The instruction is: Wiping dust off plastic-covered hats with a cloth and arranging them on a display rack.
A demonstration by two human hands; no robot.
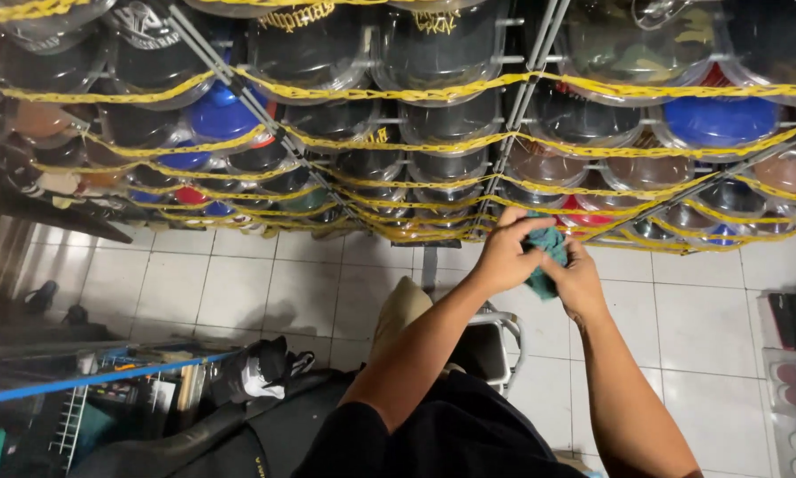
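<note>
White floor tiles [265,292] fill the lower half of the view, and above them rises a tall rack [513,115] of caps sealed in clear domed covers, too many to count exactly, with at least six tiers visible. Yellow plastic chains [398,93] run across the front of the tiers in sagging rows. Most caps are black; three blue ones show clearly, and one camouflage cap [628,40] sits near the rack's top right corner. Two bare hands meet just in front of the rack's bottom edge. Between them is one teal cloth [546,257], bunched up. The left hand [504,257] curls over the cloth's left side, fingers closed on it. The right hand [579,279] grips the cloth from the right, fingers wrapped underneath. Below the forearms stands one metal-framed stool [495,341]. By the floor's left edge lies one blue rod [97,379] across a cluttered pile.
</note>
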